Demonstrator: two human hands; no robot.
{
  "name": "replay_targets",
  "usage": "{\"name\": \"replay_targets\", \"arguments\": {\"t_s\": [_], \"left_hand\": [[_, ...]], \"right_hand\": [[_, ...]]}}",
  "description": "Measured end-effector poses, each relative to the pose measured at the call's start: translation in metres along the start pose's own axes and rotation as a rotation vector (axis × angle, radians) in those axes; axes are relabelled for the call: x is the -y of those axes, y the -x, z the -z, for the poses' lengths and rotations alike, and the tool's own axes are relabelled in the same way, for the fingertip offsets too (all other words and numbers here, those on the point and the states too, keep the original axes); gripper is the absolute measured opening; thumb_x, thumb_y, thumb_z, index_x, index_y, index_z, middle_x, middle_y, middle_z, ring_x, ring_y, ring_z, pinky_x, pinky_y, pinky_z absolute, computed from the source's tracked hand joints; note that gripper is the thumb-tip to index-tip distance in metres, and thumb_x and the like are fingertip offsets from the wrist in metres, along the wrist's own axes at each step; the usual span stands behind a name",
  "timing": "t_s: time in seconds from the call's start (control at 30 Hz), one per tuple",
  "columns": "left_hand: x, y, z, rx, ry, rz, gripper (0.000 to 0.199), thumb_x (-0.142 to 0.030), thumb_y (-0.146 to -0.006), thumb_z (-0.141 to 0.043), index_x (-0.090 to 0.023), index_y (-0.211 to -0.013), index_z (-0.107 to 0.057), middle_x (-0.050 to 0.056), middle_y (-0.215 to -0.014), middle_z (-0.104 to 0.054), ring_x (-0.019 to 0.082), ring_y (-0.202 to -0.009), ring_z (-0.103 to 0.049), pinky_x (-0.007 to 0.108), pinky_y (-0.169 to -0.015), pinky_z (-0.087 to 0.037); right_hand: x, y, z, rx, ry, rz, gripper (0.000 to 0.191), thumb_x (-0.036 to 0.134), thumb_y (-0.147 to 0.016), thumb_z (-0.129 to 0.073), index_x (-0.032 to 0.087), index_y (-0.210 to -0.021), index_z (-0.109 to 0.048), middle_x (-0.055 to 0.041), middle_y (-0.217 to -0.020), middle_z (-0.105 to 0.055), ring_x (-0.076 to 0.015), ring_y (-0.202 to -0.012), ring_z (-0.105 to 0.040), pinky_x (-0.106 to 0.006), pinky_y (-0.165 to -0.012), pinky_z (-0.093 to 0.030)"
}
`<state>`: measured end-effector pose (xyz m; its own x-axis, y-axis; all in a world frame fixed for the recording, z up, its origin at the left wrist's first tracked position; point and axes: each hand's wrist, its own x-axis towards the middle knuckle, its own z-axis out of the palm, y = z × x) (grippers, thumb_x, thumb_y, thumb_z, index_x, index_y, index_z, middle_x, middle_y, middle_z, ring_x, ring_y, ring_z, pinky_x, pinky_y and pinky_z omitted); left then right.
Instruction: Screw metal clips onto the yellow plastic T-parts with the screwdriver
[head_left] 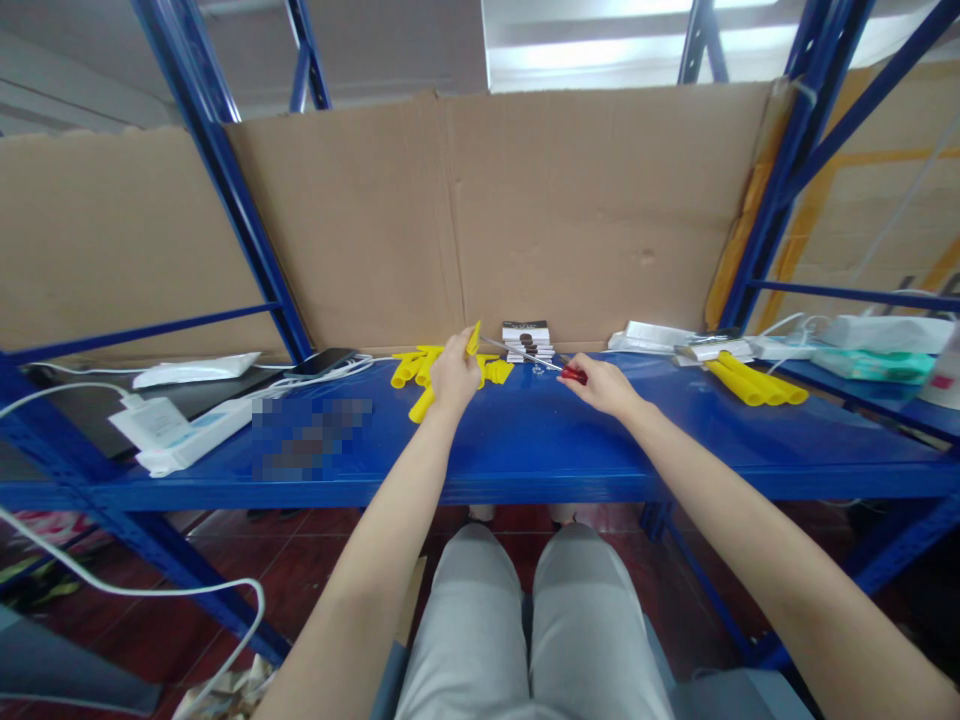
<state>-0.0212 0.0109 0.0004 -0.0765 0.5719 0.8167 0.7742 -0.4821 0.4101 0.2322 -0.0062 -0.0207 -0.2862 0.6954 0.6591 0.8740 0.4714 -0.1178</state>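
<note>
My left hand [452, 374] is closed around a yellow tapered piece [474, 338], whose tip sticks up past the fingers. My right hand [604, 386] grips the red handle of a screwdriver [574, 374]. Its thin metal shaft points left, towards the yellow piece; whether the tip touches it I cannot tell. Several yellow tubes [406, 372] lie around and behind my left hand, with yellow flared pieces [498, 372] just to its right. Between the hands, a small black-and-white box [525, 332] stands at the back, with tiny shiny parts [537, 369] in front.
More yellow tubes [756, 382] lie on the right of the blue shelf [555, 440], near white packets [651, 336]. At left are a white power strip [202, 436], a dark phone [325, 361] and cables. Cardboard [585, 210] and blue posts [217, 170] bound the back.
</note>
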Motion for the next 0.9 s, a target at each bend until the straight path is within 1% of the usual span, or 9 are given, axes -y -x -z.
{"name": "replay_targets", "arguments": {"t_s": [0.1,0.27,0.33,0.4,0.47,0.53,0.6,0.7,0.9], "left_hand": [[0.0001,-0.0002,0.0001,-0.003,-0.005,0.003,0.041,-0.014,-0.085,-0.046,-0.02,-0.122,-0.061,0.008,-0.117,-0.067,0.023,-0.11,-0.062,0.033,-0.095,-0.048],[-0.0006,-0.0003,0.0004,0.021,-0.01,0.004,0.041,-0.014,-0.085,-0.046,-0.019,-0.123,-0.061,0.01,-0.118,-0.066,0.024,-0.11,-0.061,0.034,-0.095,-0.047],[-0.0008,-0.0002,0.0005,0.015,-0.005,0.008,0.041,-0.014,-0.085,-0.045,-0.019,-0.122,-0.061,0.01,-0.117,-0.066,0.023,-0.111,-0.061,0.034,-0.096,-0.047],[-0.0009,-0.0001,0.0005,0.004,-0.006,0.011,0.041,-0.014,-0.086,-0.045,-0.02,-0.122,-0.061,0.009,-0.117,-0.067,0.023,-0.111,-0.061,0.034,-0.096,-0.047],[-0.0009,0.0,0.0003,0.002,-0.011,0.008,0.041,-0.014,-0.085,-0.045,-0.02,-0.122,-0.062,0.009,-0.116,-0.067,0.023,-0.112,-0.061,0.034,-0.095,-0.048],[-0.0007,0.0001,-0.0001,0.0,-0.012,0.001,0.041,-0.014,-0.085,-0.045,-0.021,-0.121,-0.062,0.008,-0.116,-0.067,0.023,-0.112,-0.061,0.034,-0.096,-0.048],[-0.0002,0.0001,-0.0006,-0.006,-0.003,-0.008,0.041,-0.013,-0.085,-0.045,-0.021,-0.122,-0.062,0.008,-0.116,-0.067,0.023,-0.112,-0.061,0.034,-0.096,-0.047],[0.0004,0.0,-0.001,-0.016,0.008,-0.005,0.042,-0.013,-0.085,-0.045,-0.021,-0.122,-0.061,0.008,-0.117,-0.066,0.023,-0.112,-0.06,0.033,-0.096,-0.047],[-0.0006,0.0001,0.0003,-0.004,0.004,0.002,0.042,-0.012,-0.085,-0.045,-0.019,-0.123,-0.061,0.009,-0.119,-0.065,0.023,-0.113,-0.06,0.033,-0.096,-0.046]], "right_hand": [[0.0016,-0.0002,0.002,-0.001,-0.01,0.03,0.024,0.04,-0.089,-0.05,0.022,-0.096,-0.064,-0.0086,-0.091,-0.072,-0.024,-0.082,-0.067,-0.03,-0.067,-0.046],[0.0002,-0.0014,-0.0004,-0.006,-0.023,0.006,0.025,0.04,-0.088,-0.052,0.022,-0.101,-0.063,-0.0095,-0.099,-0.072,-0.0253,-0.09,-0.067,-0.032,-0.073,-0.048],[-0.0009,-0.0017,-0.0022,-0.012,-0.028,-0.009,0.025,0.039,-0.086,-0.056,0.022,-0.102,-0.061,-0.009,-0.097,-0.072,-0.025,-0.087,-0.067,-0.032,-0.071,-0.048],[-0.0019,-0.0016,-0.0033,-0.019,-0.025,-0.026,0.022,0.036,-0.084,-0.057,0.022,-0.101,-0.058,-0.0075,-0.091,-0.071,-0.0234,-0.078,-0.067,-0.03,-0.064,-0.046],[-0.0022,-0.001,-0.0031,-0.031,-0.008,-0.018,0.015,0.032,-0.083,-0.055,0.022,-0.095,-0.056,-0.0059,-0.084,-0.07,-0.0213,-0.071,-0.065,-0.028,-0.059,-0.042],[-0.0015,-0.0002,-0.0019,-0.051,0.019,0.002,0.011,0.034,-0.084,-0.054,0.023,-0.088,-0.055,-0.0054,-0.081,-0.068,-0.0203,-0.07,-0.063,-0.027,-0.058,-0.04],[0.0,0.0005,-0.0003,-0.052,0.041,0.008,0.016,0.038,-0.086,-0.053,0.023,-0.086,-0.056,-0.0055,-0.08,-0.068,-0.0203,-0.07,-0.062,-0.027,-0.058,-0.039],[0.0025,0.0009,0.0015,-0.037,0.068,-0.015,0.023,0.043,-0.088,-0.051,0.022,-0.09,-0.06,-0.0068,-0.082,-0.069,-0.0218,-0.073,-0.064,-0.028,-0.06,-0.041],[0.0041,0.001,0.0019,-0.04,0.068,-0.013,0.029,0.043,-0.091,-0.048,0.021,-0.099,-0.065,-0.0096,-0.093,-0.072,-0.0256,-0.086,-0.068,-0.031,-0.07,-0.047]]}}
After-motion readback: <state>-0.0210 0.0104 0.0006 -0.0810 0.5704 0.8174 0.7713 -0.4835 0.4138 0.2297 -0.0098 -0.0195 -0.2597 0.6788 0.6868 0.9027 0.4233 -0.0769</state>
